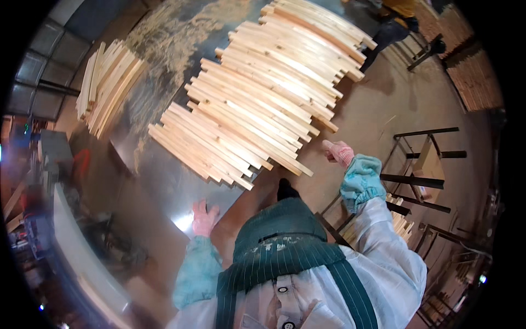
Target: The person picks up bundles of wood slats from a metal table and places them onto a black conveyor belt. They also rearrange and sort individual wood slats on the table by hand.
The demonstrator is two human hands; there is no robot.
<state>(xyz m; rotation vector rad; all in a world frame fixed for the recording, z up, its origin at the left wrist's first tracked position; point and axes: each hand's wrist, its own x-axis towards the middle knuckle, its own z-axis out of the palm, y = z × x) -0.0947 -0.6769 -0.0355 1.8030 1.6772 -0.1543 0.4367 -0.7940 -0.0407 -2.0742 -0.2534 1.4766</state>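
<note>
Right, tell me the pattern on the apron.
The apron is dark green with thin pale stripes; it shows best in the head view.

Pale-yellow wood strips (pixel 263 104), dark-green pinstriped apron (pixel 280 227), turquoise cuffs (pixel 362 183)

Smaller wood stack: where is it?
Upper left of the head view: the smaller wood stack sits left of the sawdust and the larger spread of strips.

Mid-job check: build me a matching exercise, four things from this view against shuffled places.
1. Teal-sleeved left hand
2. Teal-sleeved right hand
3. Small stack of pale wooden strips
4. Broad row of pale wooden strips

A. Picture's upper left
B. Off the broad row's right side
C. At the grey metal table's near end
D. Picture's upper middle

Pairs: 1-C, 2-B, 3-A, 4-D
</note>
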